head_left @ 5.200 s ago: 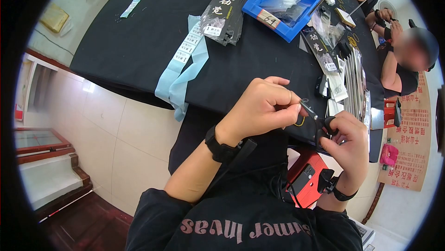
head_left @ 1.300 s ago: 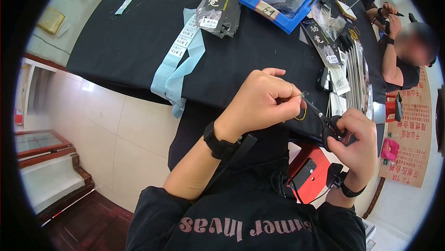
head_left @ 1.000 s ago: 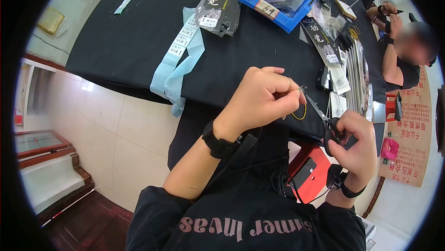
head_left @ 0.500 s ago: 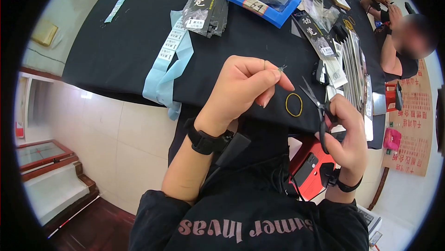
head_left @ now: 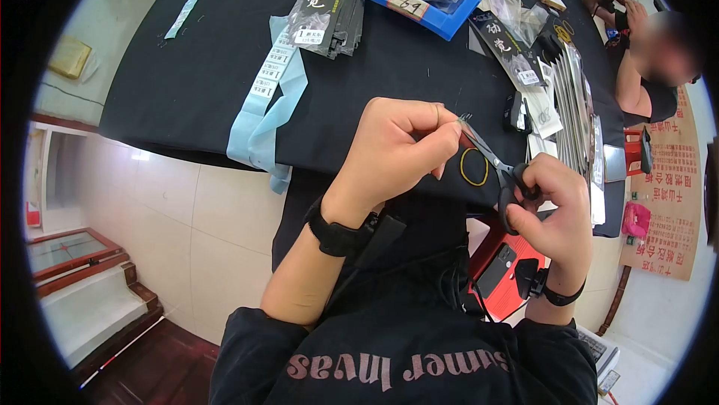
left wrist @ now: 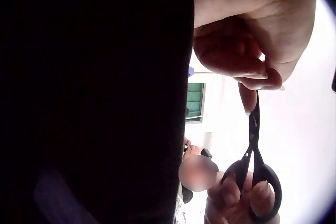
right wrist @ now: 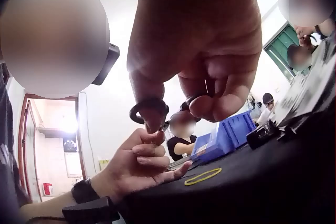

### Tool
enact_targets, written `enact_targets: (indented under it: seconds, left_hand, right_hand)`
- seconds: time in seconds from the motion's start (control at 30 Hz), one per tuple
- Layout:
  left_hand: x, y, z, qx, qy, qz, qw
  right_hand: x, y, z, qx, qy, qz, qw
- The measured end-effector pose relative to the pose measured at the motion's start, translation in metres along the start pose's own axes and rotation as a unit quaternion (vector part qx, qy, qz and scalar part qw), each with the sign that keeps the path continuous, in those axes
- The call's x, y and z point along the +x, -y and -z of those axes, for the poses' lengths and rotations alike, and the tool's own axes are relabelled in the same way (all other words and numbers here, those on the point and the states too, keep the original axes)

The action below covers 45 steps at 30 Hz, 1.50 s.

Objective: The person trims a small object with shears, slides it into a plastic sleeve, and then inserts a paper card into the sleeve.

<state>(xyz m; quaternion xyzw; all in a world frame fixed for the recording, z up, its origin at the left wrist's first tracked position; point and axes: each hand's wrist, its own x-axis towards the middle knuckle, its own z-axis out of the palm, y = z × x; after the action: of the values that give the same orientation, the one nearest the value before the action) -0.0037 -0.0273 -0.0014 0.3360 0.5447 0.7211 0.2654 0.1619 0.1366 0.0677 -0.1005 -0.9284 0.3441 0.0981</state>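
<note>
My left hand [head_left: 408,139] pinches a small tuft of thin, thread-like strands [head_left: 466,117] between thumb and forefinger, above the front of the black table. What the strands belong to is hidden in the fingers. Black-handled scissors [head_left: 496,162] are in my right hand [head_left: 556,199], thumb and fingers through the loops. Their blades reach the left fingertips, right by the strands. In the left wrist view the scissors [left wrist: 254,140] run up to the left hand from the right hand's fingers. A yellow rubber band [head_left: 486,173] lies on the table just below the blades.
A light blue strip of labels [head_left: 262,109] hangs over the table's front edge. Black printed packets [head_left: 326,8], a blue bin [head_left: 442,19] and a row of flat packets [head_left: 573,117] stand farther back and right. Another person [head_left: 640,90] sits at right.
Half a second ago the scissors stood apart from the left hand with blades spread; now they are up at its fingertips. Earlier both hands were farther right, and the rubber band was partly hidden.
</note>
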Motion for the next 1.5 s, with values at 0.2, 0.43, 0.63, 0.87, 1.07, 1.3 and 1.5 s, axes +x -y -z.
enact_targets:
  seconds: [0.2, 0.43, 0.63, 0.87, 1.07, 1.3, 1.5]
  left_hand:
    - [0.0007, 0.003, -0.0003, 0.044, 0.003, -0.024, 0.999]
    - [0.001, 0.0015, -0.0012, 0.064, 0.006, -0.041, 0.997]
    - [0.0013, 0.0012, -0.0016, 0.072, 0.007, -0.045, 0.996]
    - [0.0016, 0.0028, -0.0015, 0.089, 0.006, -0.05, 0.995]
    - [0.0022, 0.0041, -0.0012, 0.102, 0.008, -0.065, 0.993]
    - [0.0022, 0.0036, -0.0015, 0.104, 0.011, -0.065, 0.992]
    - [0.0023, 0.0025, -0.0015, 0.099, 0.013, -0.08, 0.992]
  right_hand:
    - [0.0002, 0.0, 0.0004, -0.014, -0.005, 0.009, 1.0]
    - [0.0008, 0.0019, 0.0027, -0.029, -0.003, 0.024, 0.999]
    - [0.0, 0.0012, 0.0035, -0.034, -0.003, 0.023, 0.999]
    - [-0.0008, 0.0012, 0.0051, -0.042, -0.005, 0.018, 0.999]
    - [-0.0011, 0.002, 0.007, -0.05, -0.001, 0.024, 0.998]
    - [-0.002, 0.0036, 0.0062, -0.06, -0.017, 0.033, 0.997]
    - [-0.0025, 0.0007, 0.0051, -0.052, -0.021, 0.041, 0.998]
